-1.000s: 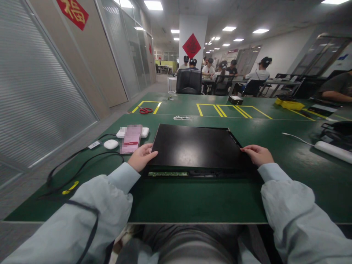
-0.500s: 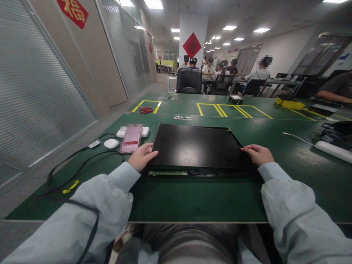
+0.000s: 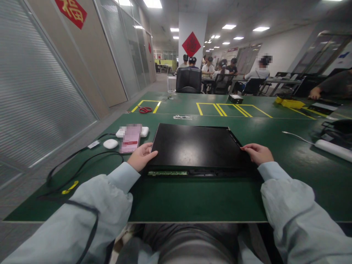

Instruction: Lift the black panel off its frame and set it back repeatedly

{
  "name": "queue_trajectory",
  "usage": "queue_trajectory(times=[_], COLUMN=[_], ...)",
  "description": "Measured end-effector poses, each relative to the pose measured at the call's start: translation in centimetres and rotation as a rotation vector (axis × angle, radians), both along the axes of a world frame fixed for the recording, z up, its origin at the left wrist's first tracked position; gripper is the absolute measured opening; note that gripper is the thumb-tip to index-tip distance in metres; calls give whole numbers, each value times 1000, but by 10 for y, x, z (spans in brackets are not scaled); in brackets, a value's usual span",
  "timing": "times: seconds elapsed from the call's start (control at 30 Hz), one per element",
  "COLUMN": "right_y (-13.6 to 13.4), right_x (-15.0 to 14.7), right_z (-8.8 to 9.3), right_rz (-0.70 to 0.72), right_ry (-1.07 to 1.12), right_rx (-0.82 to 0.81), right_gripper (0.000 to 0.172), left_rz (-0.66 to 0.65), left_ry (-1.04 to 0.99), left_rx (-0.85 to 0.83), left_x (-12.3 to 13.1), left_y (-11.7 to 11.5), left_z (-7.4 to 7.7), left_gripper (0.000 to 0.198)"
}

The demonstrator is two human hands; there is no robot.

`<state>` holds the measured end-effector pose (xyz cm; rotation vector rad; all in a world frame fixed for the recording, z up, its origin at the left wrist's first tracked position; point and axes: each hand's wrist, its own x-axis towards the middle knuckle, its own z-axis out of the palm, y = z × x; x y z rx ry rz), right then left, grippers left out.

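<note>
A flat black panel point(image 3: 196, 145) lies on the green table point(image 3: 192, 198) in front of me, with a narrow green circuit strip point(image 3: 167, 173) showing along its near edge. My left hand point(image 3: 141, 156) grips the panel's near left edge, fingers curled over it. My right hand point(image 3: 257, 153) holds the near right edge the same way. Both sleeves are pale blue.
Left of the panel lie a pink phone point(image 3: 131, 139), two white devices point(image 3: 110, 143) and black cables point(image 3: 79, 167). Red scissors point(image 3: 145, 109) sit far left, a white bar point(image 3: 332, 149) and cable at right. Other people sit at tables behind; a black chair point(image 3: 188, 81) stands beyond.
</note>
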<state>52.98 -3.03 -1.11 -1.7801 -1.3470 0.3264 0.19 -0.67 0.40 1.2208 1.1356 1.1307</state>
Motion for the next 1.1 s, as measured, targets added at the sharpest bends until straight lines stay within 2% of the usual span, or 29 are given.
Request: queue_trajectory(times=[0.33,0.77,1.1], right_y=[1,3,5], right_x=[-3,2,7], right_z=[2,1,-4], right_rz=[-15,3,10], right_ry=[92,118,109], right_rx=[15,-16,-10], right_gripper=[27,32,30], left_rz=[-10,-3,-4], left_ry=[14,44,17], left_rx=[19,18,-34], left_x=[-1,-1,-2], left_y=[0,0,2], left_z=[-1,-1,0], left_gripper=[80,78,69])
